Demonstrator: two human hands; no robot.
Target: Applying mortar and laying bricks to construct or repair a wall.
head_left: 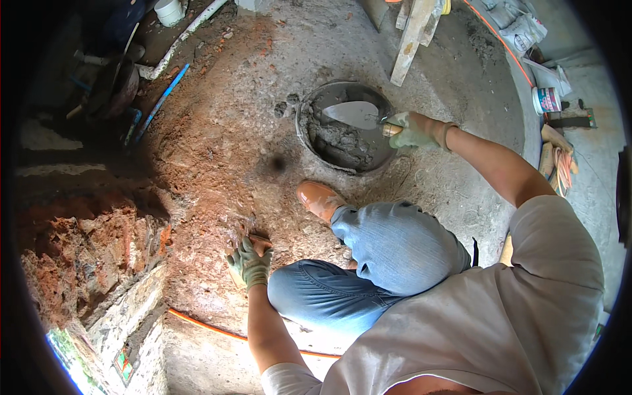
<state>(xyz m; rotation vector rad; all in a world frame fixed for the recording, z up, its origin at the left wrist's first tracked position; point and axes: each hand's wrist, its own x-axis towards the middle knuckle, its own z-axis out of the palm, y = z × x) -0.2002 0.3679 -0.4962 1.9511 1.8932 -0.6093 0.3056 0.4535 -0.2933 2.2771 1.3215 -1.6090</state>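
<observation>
My right hand (416, 130), in a pale green work glove, grips the wooden handle of a trowel (355, 114). Its broad grey blade lies over a round basin (301, 125), at the mortar. Wet grey mortar (339, 146) is heaped along the basin's left and near side. My left hand (250, 263), also gloved, is low over the reddish ground with its fingers closed round a reddish-brown brick piece (261, 244). The glove covers much of that piece, so its full shape is hidden.
My shoe (318, 199) stands just below the basin. Wooden boards (413, 43) lie beyond it. A blue pipe (162, 102) and a white pipe (187, 34) are at the far left. An orange hose (207, 324) crosses near me; broken masonry (99, 257) rises at left.
</observation>
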